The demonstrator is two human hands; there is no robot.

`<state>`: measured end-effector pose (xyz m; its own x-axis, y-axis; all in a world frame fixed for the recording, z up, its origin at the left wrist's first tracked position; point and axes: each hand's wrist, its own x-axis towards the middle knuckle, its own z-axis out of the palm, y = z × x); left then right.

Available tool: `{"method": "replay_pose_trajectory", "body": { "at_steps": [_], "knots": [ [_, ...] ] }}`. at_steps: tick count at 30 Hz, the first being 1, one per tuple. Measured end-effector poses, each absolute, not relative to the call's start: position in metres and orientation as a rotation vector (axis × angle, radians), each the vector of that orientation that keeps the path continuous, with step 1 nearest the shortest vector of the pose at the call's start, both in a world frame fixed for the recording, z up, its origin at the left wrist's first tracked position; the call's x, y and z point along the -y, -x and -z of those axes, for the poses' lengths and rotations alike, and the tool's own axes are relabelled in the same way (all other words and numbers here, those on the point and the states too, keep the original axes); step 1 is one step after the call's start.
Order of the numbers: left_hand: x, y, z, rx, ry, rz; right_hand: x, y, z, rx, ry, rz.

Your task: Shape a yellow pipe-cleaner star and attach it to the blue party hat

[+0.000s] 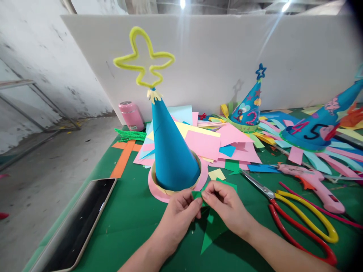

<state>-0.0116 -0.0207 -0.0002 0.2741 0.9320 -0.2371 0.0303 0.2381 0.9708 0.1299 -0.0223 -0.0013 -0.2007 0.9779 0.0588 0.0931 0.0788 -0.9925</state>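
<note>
Both hands meet over the table just in front of a blue paper cone hat (174,151). My left hand (183,209) pinches a small piece of green paper (197,195) at its left side. Fingers of my right hand (222,202) pinch the same piece from the right. Below them lies a larger green paper scrap (212,230) with a pointed end. The hat has a pink brim (154,187), and a yellow pipe-cleaner star (141,68) tops it. To the right of my right hand lie scissors (273,196) with red and yellow handles.
A phone (82,223) lies at the left table edge. A pink glue gun (314,183) rests beyond the scissors. Paper sheets (202,143), a pink bottle (131,116) and green pipe cleaners (130,135) are behind. Two decorated hats (246,107) stand at the right, before a white board (198,56).
</note>
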Motion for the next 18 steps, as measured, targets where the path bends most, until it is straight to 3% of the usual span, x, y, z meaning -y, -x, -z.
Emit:
{"method": "replay_pose_trajectory", "body": {
  "at_steps": [18],
  "knots": [
    [0.0224, 0.0113, -0.0001, -0.988, -1.025, -0.842, 0.0190, -0.1339, 0.0046, 1.337, 1.112, -1.291]
  ]
}}
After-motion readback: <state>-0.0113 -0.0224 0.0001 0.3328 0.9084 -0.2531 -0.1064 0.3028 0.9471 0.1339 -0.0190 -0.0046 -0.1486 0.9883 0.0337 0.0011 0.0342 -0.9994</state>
